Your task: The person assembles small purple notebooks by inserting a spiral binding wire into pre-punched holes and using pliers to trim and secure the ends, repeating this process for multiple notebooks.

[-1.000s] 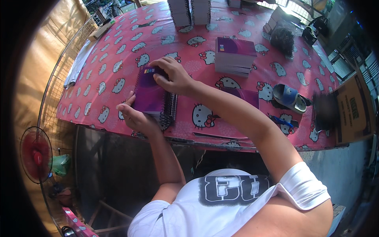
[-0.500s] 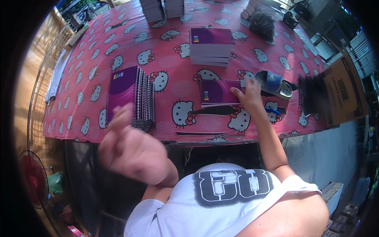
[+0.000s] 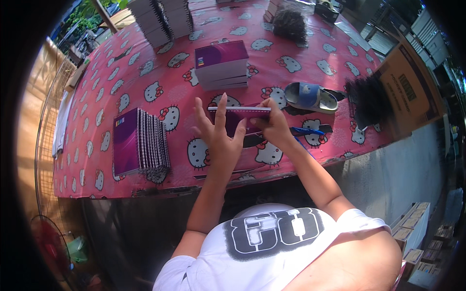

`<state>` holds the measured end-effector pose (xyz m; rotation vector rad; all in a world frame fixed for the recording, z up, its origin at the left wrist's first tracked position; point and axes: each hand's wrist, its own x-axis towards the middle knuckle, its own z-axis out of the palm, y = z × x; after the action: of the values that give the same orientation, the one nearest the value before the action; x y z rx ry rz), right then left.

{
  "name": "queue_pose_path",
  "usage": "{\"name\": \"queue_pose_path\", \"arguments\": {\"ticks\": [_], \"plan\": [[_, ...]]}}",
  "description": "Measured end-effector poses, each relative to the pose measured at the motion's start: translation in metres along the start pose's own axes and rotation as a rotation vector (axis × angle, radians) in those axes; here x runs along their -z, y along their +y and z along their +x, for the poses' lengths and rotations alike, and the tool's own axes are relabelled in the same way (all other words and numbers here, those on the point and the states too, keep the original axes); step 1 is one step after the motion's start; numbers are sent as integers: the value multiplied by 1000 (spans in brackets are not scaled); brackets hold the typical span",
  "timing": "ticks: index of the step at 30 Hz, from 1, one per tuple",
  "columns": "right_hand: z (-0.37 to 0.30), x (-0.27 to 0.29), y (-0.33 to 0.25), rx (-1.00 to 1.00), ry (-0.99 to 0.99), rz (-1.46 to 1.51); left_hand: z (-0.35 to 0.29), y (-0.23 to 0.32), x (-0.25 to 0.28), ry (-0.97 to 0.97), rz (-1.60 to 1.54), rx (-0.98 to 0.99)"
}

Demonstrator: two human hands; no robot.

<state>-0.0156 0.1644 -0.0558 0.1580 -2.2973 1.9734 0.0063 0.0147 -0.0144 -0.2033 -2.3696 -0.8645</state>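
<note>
A purple spiral-bound notebook is tilted up off the table in front of me, its wire-bound edge at the top. My right hand pinches its right end between thumb and fingers. At the notebook's left end, my left hand has its fingers spread; whether it touches the cover I cannot tell. Beyond my hands stands a stack of purple-covered pads. To the left is a pile of purple notebooks with their spiral bindings facing right.
A blue-and-grey slide sandal lies right of my hands, near a blue pen. Black wire bristles sit beside a cardboard box. Tall notebook stacks stand far left on the pink table cover.
My left hand has swung from the near left to the notebook's left end. My right hand has raised and tilted the notebook, which lay flat before. The whole view has shifted.
</note>
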Motion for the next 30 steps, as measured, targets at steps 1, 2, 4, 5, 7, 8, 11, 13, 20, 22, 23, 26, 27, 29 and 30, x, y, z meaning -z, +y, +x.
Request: {"name": "queue_pose_path", "arguments": {"ticks": [1,2,4,5,7,8,11,13,20,22,23,26,27,29,30], "plan": [[-2,1,-3,1,-1,-41,1,0,-2,0,27,-58],[-5,6,-12,-23,-98,-185,2,0,-4,5,56,-111],[1,33,-19,379,-116,-493,9,-24,-12,-125,-185,-172],[8,57,-22,583,-120,-651,13,-19,-9,-119,-185,-163],[30,138,-10,346,196,-785,18,-4,-4,-113,-201,-150],[41,173,-16,57,365,-694,18,-9,-4,-118,-204,-173],[58,264,9,-172,723,-1384,18,-7,-7,-130,-254,-182],[57,283,29,-250,648,-1313,16,-4,-7,-122,-238,-174],[70,284,26,-472,425,-1302,15,-10,-4,-110,-210,-157],[64,280,14,-367,546,-1326,15,-9,-5,-92,-220,-183],[60,281,15,-231,582,-1345,14,-8,-6,-82,-227,-196],[41,250,8,165,558,-1239,15,-7,-11,-94,-274,-172],[35,211,-12,281,472,-1104,14,-8,-9,-96,-247,-163],[13,145,-32,352,139,-641,15,-5,-9,-109,-216,-160],[3,113,-40,376,66,-526,16,-5,-5,-110,-206,-160]]}}
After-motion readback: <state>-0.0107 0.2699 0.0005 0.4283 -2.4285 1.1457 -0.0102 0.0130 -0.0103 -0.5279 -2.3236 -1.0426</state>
